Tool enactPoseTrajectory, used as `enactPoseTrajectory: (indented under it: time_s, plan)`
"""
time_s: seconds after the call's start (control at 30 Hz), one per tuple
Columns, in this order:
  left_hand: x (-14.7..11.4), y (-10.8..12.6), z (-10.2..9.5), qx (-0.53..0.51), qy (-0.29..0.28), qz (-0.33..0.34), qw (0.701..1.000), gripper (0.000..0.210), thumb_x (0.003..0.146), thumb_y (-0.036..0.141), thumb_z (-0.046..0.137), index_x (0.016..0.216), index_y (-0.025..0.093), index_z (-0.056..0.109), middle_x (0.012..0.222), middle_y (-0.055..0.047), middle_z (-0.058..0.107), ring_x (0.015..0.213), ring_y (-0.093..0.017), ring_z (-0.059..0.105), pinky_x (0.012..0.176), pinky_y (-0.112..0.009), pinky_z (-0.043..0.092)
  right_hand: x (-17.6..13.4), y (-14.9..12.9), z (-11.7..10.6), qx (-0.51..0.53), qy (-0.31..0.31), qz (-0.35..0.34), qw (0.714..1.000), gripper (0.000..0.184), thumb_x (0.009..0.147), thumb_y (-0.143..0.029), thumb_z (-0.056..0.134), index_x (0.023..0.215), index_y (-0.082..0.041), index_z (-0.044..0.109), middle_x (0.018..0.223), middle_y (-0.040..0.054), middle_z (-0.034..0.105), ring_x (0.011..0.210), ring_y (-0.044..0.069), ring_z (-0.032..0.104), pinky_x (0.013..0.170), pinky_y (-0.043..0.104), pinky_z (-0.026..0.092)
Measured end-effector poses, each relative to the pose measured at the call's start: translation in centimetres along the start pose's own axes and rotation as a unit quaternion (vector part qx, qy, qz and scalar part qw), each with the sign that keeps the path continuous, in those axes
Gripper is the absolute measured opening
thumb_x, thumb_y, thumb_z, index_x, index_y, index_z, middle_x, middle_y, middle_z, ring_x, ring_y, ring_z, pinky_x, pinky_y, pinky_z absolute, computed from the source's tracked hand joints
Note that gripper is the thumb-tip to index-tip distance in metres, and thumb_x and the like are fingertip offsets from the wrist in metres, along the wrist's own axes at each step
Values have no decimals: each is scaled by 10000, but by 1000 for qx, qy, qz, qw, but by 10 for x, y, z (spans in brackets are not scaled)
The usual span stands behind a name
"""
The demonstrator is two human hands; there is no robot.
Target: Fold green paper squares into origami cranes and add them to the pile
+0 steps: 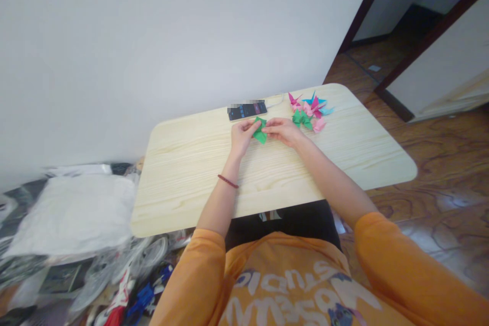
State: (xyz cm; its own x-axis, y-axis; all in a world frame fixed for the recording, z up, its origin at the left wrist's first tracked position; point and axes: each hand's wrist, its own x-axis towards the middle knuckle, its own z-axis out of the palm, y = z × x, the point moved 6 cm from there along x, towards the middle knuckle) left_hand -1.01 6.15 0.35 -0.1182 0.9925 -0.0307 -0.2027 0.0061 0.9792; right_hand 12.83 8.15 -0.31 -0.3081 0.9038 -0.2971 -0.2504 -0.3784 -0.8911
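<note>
A small folded piece of green origami paper (260, 136) is held between my two hands, just above the pale wooden table (191, 163). My left hand (242, 135) pinches its left side between thumb and fingers. On the other side, my right hand (283, 130) grips the right edge with its fingertips. The paper's lower corner points toward me. To the right of my right hand lies a cluster of folded paper cranes (311, 109) in pink, magenta, blue and green.
A phone (248, 110) with a lit screen lies at the table's back edge, a white cable (275, 104) running from it. The wall (171, 35) rises behind. Bagged items and a white cushion-like thing (80, 209) sit at the left. A doorway opens at the right.
</note>
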Motion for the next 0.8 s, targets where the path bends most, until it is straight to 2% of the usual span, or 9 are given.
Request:
enactPoseTrajectory:
  time_s: [0.17,0.4,0.57,0.7,0.8]
  plan:
    - [1,-2,0,16,6,-2,1000,256,638,375,820,742,156,737,692,-31,716,613,-140,635,579,-243,483,2,2,-2,-17,4,6,1000,347,412,-101,895,605,-168,614,586,-30,642,598,97,617,613,228,522]
    - [2,-2,-3,40,18,15,999,247,662,398,795,716,166,733,689,-30,706,655,-153,641,584,-249,486,0,2,-1,-20,12,8,1000,363,366,-105,901,599,-161,628,579,-29,639,577,88,600,578,213,493]
    - [1,3,-4,44,24,33,998,267,633,419,809,705,172,736,650,-18,689,603,-133,606,523,-221,470,-3,-3,-1,-38,12,-3,999,330,441,-227,910,677,-168,686,653,-9,673,600,87,587,567,213,463]
    - [2,3,-5,43,31,25,998,280,625,414,813,721,161,738,677,-27,696,611,-137,617,540,-238,490,-2,-5,-1,-42,0,-16,999,340,528,-364,890,729,-165,703,675,-1,667,599,83,568,561,220,434]
    - [2,2,-5,29,24,20,999,308,612,427,816,734,156,735,717,-30,710,628,-136,628,558,-246,520,0,-3,-2,-28,3,-14,999,335,567,-405,870,729,-169,695,703,4,680,604,86,574,568,224,430]
